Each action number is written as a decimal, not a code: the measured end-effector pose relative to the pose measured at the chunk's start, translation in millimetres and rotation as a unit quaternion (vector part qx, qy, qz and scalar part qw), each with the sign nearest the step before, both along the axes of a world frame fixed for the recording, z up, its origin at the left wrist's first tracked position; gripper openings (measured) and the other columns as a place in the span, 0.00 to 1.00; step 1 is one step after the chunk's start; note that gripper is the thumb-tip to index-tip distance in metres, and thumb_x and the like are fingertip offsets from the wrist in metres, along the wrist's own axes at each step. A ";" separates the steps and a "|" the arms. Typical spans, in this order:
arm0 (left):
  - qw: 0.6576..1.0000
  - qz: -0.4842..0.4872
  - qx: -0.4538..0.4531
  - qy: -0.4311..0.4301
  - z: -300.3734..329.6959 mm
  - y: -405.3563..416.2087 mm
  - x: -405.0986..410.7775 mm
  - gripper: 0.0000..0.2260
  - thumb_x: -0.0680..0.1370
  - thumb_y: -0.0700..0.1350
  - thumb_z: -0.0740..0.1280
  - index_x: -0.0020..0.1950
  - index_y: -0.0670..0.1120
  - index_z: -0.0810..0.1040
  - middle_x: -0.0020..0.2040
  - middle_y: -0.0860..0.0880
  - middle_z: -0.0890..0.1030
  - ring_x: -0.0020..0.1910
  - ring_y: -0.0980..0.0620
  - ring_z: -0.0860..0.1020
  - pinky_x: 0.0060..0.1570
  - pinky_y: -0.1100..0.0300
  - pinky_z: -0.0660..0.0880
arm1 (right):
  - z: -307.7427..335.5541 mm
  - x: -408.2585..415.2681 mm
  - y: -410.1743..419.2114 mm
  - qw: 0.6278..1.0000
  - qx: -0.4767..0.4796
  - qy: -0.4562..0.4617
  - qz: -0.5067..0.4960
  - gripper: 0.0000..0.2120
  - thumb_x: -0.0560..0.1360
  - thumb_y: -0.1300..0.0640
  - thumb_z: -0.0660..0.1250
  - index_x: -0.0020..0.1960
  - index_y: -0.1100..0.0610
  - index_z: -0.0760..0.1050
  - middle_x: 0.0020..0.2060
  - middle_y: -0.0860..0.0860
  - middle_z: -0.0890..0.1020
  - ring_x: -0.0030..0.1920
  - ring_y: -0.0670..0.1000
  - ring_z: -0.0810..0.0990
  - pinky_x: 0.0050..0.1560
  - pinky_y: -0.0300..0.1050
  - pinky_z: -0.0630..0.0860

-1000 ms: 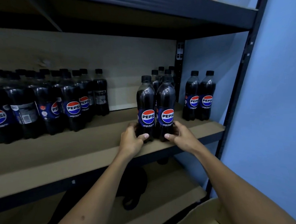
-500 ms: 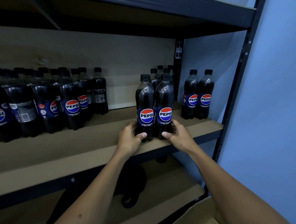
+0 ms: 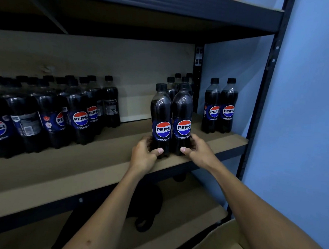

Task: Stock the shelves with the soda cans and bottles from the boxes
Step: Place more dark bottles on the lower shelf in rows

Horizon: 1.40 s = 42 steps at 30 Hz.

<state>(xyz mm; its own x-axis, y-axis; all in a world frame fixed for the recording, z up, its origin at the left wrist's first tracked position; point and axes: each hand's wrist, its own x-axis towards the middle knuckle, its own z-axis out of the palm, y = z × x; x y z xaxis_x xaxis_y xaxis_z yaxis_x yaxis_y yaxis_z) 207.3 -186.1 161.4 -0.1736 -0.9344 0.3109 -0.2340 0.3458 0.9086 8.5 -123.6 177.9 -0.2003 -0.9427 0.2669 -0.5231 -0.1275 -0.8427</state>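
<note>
Shelf point(image 3: 107, 169): left hand point(image 3: 143, 155), right hand point(image 3: 198, 152) each grip upright bottle base

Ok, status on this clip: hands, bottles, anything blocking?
Left hand grips front-left bottle. Right hand grips front-right bottle. Both upright on middle shelf. Nothing blocking.
</note>
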 end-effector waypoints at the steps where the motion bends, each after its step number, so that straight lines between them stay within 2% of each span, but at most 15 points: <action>1: 1.000 -0.001 0.001 0.001 -0.5 -0.2 0.2 0.24 0.71 0.41 0.75 0.65 0.46 0.74 0.62 0.48 0.80 0.62 0.51 0.77 0.66 0.47 0.72 | 0.2 0.8 0.3 1.000 -0.001 0.001 -0.002 0.30 0.74 0.56 0.72 0.73 0.50 0.66 0.64 0.47 0.78 0.65 0.49 0.76 0.68 0.54 0.72; 9: 1.000 0.007 -0.002 -0.018 3.2 3.6 -0.2 0.24 0.71 0.41 0.75 0.66 0.46 0.73 0.61 0.48 0.80 0.62 0.51 0.78 0.66 0.48 0.73 | -2.6 2.2 -0.4 1.000 -0.004 0.013 0.000 0.30 0.73 0.53 0.71 0.73 0.49 0.66 0.64 0.46 0.78 0.65 0.49 0.76 0.68 0.56 0.72; 13: 1.000 0.015 -0.001 -0.023 5.5 8.5 0.0 0.23 0.72 0.41 0.74 0.66 0.45 0.73 0.62 0.47 0.80 0.62 0.51 0.77 0.66 0.49 0.72 | -2.6 3.1 1.0 1.000 -0.005 0.017 -0.004 0.28 0.75 0.54 0.71 0.72 0.49 0.67 0.63 0.46 0.79 0.64 0.49 0.76 0.68 0.54 0.72; 17: 0.999 -0.001 0.006 -0.041 11.7 19.2 3.2 0.26 0.72 0.44 0.75 0.68 0.46 0.72 0.62 0.49 0.79 0.62 0.52 0.77 0.66 0.51 0.72 | -2.2 5.8 4.2 1.000 -0.010 -0.006 -0.020 0.24 0.75 0.58 0.72 0.69 0.54 0.71 0.57 0.46 0.80 0.62 0.50 0.78 0.65 0.51 0.74; 20: 0.998 -0.021 0.018 -0.052 7.6 16.4 10.2 0.35 0.63 0.52 0.75 0.69 0.49 0.70 0.62 0.51 0.79 0.62 0.52 0.77 0.66 0.49 0.73 | -6.1 16.5 5.7 0.996 -0.029 -0.020 -0.085 0.26 0.73 0.56 0.74 0.69 0.55 0.71 0.58 0.49 0.80 0.60 0.50 0.79 0.63 0.51 0.76; 21: 0.998 -0.023 0.021 -0.053 3.7 12.3 12.7 0.37 0.62 0.52 0.74 0.69 0.49 0.70 0.62 0.50 0.79 0.62 0.52 0.77 0.66 0.48 0.73 | -8.8 21.7 6.9 0.993 -0.044 -0.015 -0.111 0.26 0.73 0.54 0.74 0.68 0.54 0.70 0.59 0.50 0.80 0.59 0.50 0.79 0.62 0.52 0.76; 24: 0.997 -0.011 0.025 -0.066 5.3 17.2 23.0 0.34 0.67 0.45 0.75 0.72 0.43 0.68 0.64 0.46 0.78 0.63 0.50 0.77 0.67 0.48 0.72 | -12.4 42.1 18.2 0.980 -0.077 0.000 -0.183 0.25 0.73 0.53 0.74 0.66 0.54 0.69 0.59 0.52 0.75 0.56 0.50 0.77 0.59 0.51 0.77; 27: 0.994 0.013 0.009 -0.104 8.9 24.6 39.9 0.30 0.72 0.43 0.74 0.72 0.42 0.69 0.66 0.44 0.76 0.66 0.47 0.75 0.67 0.49 0.71 | -10.6 66.3 35.3 0.970 -0.117 0.025 -0.210 0.18 0.75 0.56 0.71 0.63 0.57 0.71 0.57 0.52 0.74 0.54 0.49 0.75 0.58 0.50 0.77; 32: 0.988 0.065 0.011 -0.136 13.7 30.2 84.1 0.24 0.74 0.44 0.72 0.69 0.43 0.73 0.64 0.45 0.78 0.64 0.48 0.76 0.67 0.51 0.71 | -9.4 111.5 49.5 0.980 -0.133 0.068 -0.133 0.09 0.76 0.61 0.68 0.56 0.58 0.77 0.49 0.51 0.77 0.46 0.47 0.77 0.53 0.47 0.78; 37: 0.981 0.114 0.044 -0.152 21.7 31.4 143.0 0.24 0.75 0.43 0.72 0.71 0.45 0.71 0.62 0.47 0.78 0.63 0.49 0.76 0.66 0.54 0.71 | -0.8 162.0 37.9 0.989 -0.090 0.115 -0.036 0.10 0.76 0.61 0.67 0.56 0.58 0.79 0.50 0.50 0.79 0.49 0.48 0.79 0.54 0.44 0.77; 40: 0.975 0.154 0.059 -0.148 20.8 27.3 182.3 0.23 0.75 0.41 0.71 0.69 0.45 0.72 0.61 0.47 0.78 0.62 0.48 0.76 0.65 0.55 0.71 | 6.9 191.5 17.4 0.995 -0.006 0.095 0.024 0.12 0.75 0.59 0.70 0.58 0.57 0.78 0.52 0.50 0.82 0.52 0.49 0.80 0.57 0.43 0.76; 42: 0.971 0.186 0.064 -0.135 18.9 23.0 206.7 0.23 0.74 0.39 0.70 0.69 0.45 0.73 0.61 0.47 0.78 0.61 0.48 0.76 0.64 0.56 0.71 | 10.9 209.4 -0.1 0.998 0.035 0.021 0.041 0.12 0.73 0.59 0.72 0.56 0.57 0.78 0.48 0.51 0.82 0.49 0.49 0.80 0.50 0.39 0.76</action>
<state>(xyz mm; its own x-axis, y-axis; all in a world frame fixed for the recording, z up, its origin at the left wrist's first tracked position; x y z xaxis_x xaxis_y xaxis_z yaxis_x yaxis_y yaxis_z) 414.1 -163.0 180.3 0.1252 -0.9760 0.1782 -0.5564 0.0797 0.8271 217.9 -123.7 188.8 -0.1113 -0.9723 0.2056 -0.5489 -0.1123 -0.8283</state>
